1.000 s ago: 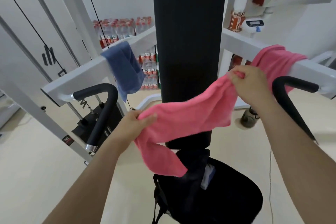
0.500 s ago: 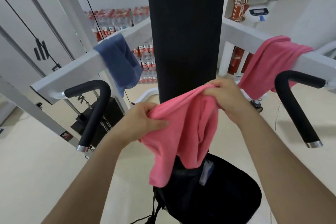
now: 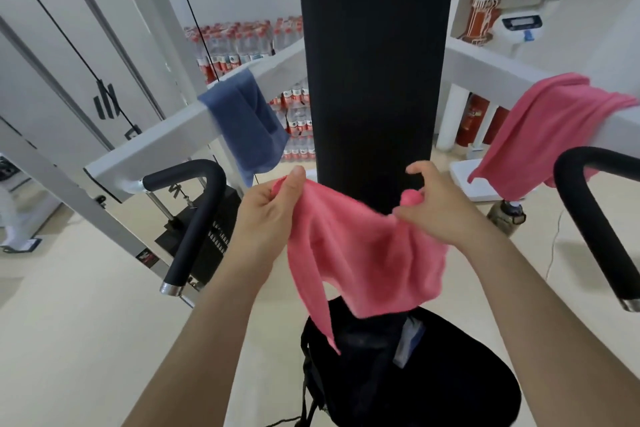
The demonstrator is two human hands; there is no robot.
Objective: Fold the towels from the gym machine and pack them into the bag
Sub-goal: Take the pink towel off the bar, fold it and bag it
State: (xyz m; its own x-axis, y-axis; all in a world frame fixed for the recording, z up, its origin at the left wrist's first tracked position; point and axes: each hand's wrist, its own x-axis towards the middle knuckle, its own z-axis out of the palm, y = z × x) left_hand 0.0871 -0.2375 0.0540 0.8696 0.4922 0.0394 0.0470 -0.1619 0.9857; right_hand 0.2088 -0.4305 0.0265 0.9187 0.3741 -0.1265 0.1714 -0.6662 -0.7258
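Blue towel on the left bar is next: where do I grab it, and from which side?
Probably pinch the blue towel at its fold atop the white bar, coming from above. It hangs draped over the bar, one flap toward you, so lifting straight up should free both halves.

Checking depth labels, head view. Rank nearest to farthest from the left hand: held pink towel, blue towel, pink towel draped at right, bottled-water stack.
1. Held pink towel: gripped by the left hand itself.
2. Blue towel: hanging just above the hand, upper left.
3. Draped pink towel: far right, past the backrest.
4. Bottled-water stack: far background, left of centre.
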